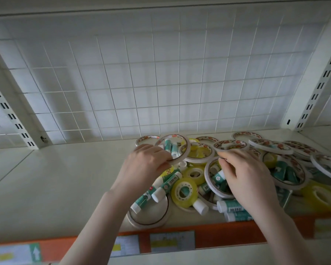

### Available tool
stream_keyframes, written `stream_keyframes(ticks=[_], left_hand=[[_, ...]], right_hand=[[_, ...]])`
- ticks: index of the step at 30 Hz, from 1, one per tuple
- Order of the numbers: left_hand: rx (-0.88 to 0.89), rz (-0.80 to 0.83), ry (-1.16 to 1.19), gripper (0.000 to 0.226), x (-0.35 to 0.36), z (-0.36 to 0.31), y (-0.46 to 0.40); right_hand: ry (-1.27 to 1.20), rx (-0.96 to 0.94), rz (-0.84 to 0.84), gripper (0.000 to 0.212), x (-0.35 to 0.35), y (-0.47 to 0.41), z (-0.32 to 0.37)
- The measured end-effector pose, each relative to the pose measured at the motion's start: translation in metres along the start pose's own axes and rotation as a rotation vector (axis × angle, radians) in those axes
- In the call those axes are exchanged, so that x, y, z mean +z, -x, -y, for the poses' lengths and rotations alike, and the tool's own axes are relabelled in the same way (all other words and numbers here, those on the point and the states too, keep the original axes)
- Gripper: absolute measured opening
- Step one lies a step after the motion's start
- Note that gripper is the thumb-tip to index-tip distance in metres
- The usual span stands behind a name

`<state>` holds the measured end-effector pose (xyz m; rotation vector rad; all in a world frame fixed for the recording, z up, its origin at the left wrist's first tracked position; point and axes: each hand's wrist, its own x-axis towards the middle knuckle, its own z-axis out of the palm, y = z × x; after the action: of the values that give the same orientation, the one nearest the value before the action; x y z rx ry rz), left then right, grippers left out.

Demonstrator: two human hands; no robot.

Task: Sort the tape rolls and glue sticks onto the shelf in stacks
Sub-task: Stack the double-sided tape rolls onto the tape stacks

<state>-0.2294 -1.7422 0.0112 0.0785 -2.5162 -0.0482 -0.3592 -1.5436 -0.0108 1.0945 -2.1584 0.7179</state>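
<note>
A jumbled pile of white double-sided tape rolls, yellow clear-tape rolls and green-and-white glue sticks covers the right half of the shelf (52, 180). My left hand (145, 165) grips a thin white tape roll (182, 138) lifted at the pile's back left; glue sticks (170, 148) show through its ring. My right hand (246, 175) reaches into the pile's middle, fingers curled at the rim of another white tape roll (208, 178); whether it holds it is unclear. A yellow tape roll (183, 192) and a glue stick (166, 184) lie in front.
A white wire-grid panel (161, 83) backs the shelf, with slotted uprights (10, 115) left and right. An orange price strip (208, 236) with labels runs along the front edge. One flat white tape roll (147, 222) lies near that edge.
</note>
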Motion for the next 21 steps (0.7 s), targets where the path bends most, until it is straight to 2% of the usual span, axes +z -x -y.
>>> stream_keyframes(ticks=[4,7,12,14,21], left_hand=[[-0.072,-0.061,-0.043,0.021,-0.016,0.012,0.015],[-0.120,-0.080,-0.051,0.012,-0.021,0.020,0.027],[-0.166,-0.053,-0.053,0.012,-0.027,0.030,0.045],[-0.188,-0.051,-0.052,0.012,-0.029,0.034,0.050],[-0.232,-0.071,-0.041,0.013,-0.034,0.045,0.065]], right_hand=[[0.010,-0.048,0.041,0.016,0.007,-0.013,0.015],[0.028,-0.088,0.150,0.014,0.017,-0.024,0.025],[0.045,-0.115,0.361,0.019,0.026,-0.032,0.039],[0.092,-0.116,0.372,0.011,0.027,-0.032,0.043],[0.157,-0.118,0.356,0.007,0.031,-0.036,0.045]])
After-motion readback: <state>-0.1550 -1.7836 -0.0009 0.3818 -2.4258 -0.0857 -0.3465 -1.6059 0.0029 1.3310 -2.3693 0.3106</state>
